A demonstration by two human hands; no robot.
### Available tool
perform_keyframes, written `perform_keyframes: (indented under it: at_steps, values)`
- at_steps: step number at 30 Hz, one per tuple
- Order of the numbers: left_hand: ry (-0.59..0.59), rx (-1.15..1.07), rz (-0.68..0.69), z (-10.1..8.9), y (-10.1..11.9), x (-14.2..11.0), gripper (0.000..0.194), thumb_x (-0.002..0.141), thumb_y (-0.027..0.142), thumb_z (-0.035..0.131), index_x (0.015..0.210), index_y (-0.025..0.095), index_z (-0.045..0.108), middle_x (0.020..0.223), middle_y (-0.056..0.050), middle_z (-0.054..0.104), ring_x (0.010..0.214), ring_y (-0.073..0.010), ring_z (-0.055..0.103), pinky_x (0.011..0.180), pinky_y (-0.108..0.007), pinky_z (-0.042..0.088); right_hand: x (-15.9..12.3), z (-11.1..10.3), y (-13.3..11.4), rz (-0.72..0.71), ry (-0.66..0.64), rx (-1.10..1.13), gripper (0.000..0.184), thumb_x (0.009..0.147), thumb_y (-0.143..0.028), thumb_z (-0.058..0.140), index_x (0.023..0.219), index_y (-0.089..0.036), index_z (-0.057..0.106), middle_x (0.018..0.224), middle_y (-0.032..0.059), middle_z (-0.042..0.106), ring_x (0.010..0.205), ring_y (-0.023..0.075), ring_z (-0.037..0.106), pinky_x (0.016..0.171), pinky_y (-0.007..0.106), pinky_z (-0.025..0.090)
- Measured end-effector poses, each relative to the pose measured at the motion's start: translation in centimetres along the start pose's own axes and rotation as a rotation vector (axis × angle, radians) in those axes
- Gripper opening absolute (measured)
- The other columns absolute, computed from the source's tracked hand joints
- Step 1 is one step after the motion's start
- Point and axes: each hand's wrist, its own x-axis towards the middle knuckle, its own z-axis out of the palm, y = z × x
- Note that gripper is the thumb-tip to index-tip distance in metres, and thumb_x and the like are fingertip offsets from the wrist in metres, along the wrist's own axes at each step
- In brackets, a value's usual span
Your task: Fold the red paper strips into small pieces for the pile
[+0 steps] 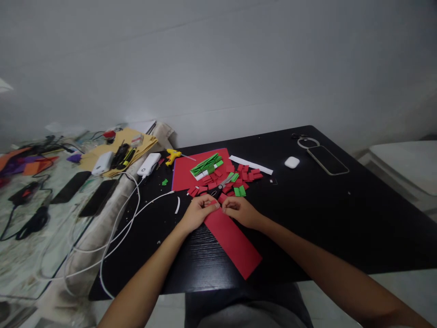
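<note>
A long strip of red paper [235, 241] slants across the front of the black table, its far end between my hands. My left hand [200, 212] is closed on that end, the thumb lying on top of the paper. At the paper's far right corner, my right hand [241, 211] is closed too, thumb and fingers pinching the edge. Just beyond my fingers lie scissors [215, 193] with black handles, partly covered by small folded red paper pieces [246, 173]. A few green folded pieces [240, 191] lie among them.
Behind the pile are red sheets [184, 171] with green paper strips [206, 165] on top. A yellow glue gun [173, 156], a white power bank [149, 165] and white cables [136, 212] lie left. At right are a white earbud case [292, 162] and a phone [327, 160].
</note>
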Motion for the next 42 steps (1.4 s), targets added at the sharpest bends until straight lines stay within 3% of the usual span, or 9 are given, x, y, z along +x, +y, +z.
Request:
perform_keyframes:
  at_steps: [3, 7, 11, 25, 31, 35, 39, 42]
  values:
    - [0.126, -0.074, -0.005, -0.9, 0.0, 0.3, 0.03, 0.069, 0.04, 0.087, 0.074, 0.015, 0.073, 0.06, 0.001, 0.062, 0.051, -0.0101, 0.05, 0.052, -0.022, 0.035, 0.0, 0.0, 0.0, 0.008, -0.006, -0.001, 0.006, 0.071, -0.025, 0.066, 0.071, -0.02, 0.064, 0.063, -0.003, 0.059, 0.061, 0.013, 0.051, 0.059, 0.026, 0.037]
    - [0.306, -0.154, 0.032, -3.7, 0.1, 0.9, 0.026, 0.071, 0.04, 0.084, 0.075, 0.018, 0.072, 0.07, 0.001, 0.07, 0.056, -0.0113, 0.057, 0.056, -0.022, 0.041, -0.1, 0.0, 0.0, 0.027, -0.015, 0.005, 0.005, 0.07, -0.024, 0.066, 0.068, -0.02, 0.063, 0.062, -0.003, 0.058, 0.059, 0.0124, 0.049, 0.058, 0.026, 0.036]
    - [0.404, -0.195, 0.042, -5.7, 0.4, 1.3, 0.023, 0.067, 0.037, 0.084, 0.072, 0.018, 0.072, 0.067, 0.0, 0.071, 0.059, -0.014, 0.061, 0.058, -0.023, 0.045, -0.1, 0.1, -0.1, 0.033, -0.018, 0.012, 0.003, 0.068, -0.022, 0.065, 0.067, -0.02, 0.063, 0.062, -0.0035, 0.057, 0.059, 0.0118, 0.049, 0.058, 0.026, 0.036]
    - [0.62, -0.322, 0.103, -6.4, 0.9, 1.4, 0.021, 0.061, 0.029, 0.083, 0.069, 0.017, 0.068, 0.059, 0.005, 0.06, 0.05, -0.0079, 0.053, 0.05, -0.019, 0.038, -0.2, 0.0, 0.4, 0.088, -0.056, 0.124, 0.006, 0.067, -0.022, 0.064, 0.065, -0.02, 0.058, 0.05, -0.0053, 0.058, 0.049, 0.012, 0.055, 0.051, 0.024, 0.043]
    - [0.61, -0.372, 0.138, -5.9, 1.1, 1.4, 0.024, 0.061, 0.032, 0.084, 0.069, 0.017, 0.067, 0.061, 0.005, 0.059, 0.052, -0.0078, 0.053, 0.051, -0.018, 0.041, -0.1, -0.5, -0.2, 0.115, -0.12, 0.282, 0.012, 0.067, -0.027, 0.068, 0.065, -0.019, 0.059, 0.054, -0.0033, 0.061, 0.051, 0.0127, 0.057, 0.055, 0.025, 0.043]
    - [0.521, -0.377, 0.126, -4.7, 1.1, 1.2, 0.028, 0.065, 0.039, 0.085, 0.073, 0.017, 0.07, 0.067, 0.002, 0.065, 0.059, -0.0119, 0.06, 0.056, -0.021, 0.046, -0.4, -0.3, -1.1, 0.145, -0.178, 0.426, 0.02, 0.072, -0.036, 0.071, 0.07, -0.018, 0.062, 0.066, -0.0011, 0.064, 0.062, 0.013, 0.059, 0.062, 0.025, 0.045]
    - [0.39, -0.358, 0.11, -2.4, 0.7, 0.5, 0.033, 0.067, 0.044, 0.088, 0.079, 0.016, 0.075, 0.077, -0.002, 0.07, 0.062, -0.0122, 0.06, 0.057, -0.021, 0.045, -1.0, 0.4, -1.2, 0.22, -0.257, 0.499, 0.031, 0.079, -0.044, 0.076, 0.09, -0.015, 0.072, 0.083, 0.0042, 0.074, 0.073, 0.0162, 0.067, 0.07, 0.026, 0.05]
    - [0.299, -0.328, 0.121, -1.1, 0.4, 0.1, 0.033, 0.07, 0.046, 0.088, 0.08, 0.016, 0.077, 0.079, -0.003, 0.071, 0.064, -0.0126, 0.06, 0.059, -0.022, 0.044, -1.1, 0.6, -1.0, 0.334, -0.363, 0.61, 0.052, 0.09, -0.058, 0.065, 0.109, -0.011, 0.073, 0.1, 0.0138, 0.078, 0.084, 0.0222, 0.074, 0.079, 0.032, 0.056]
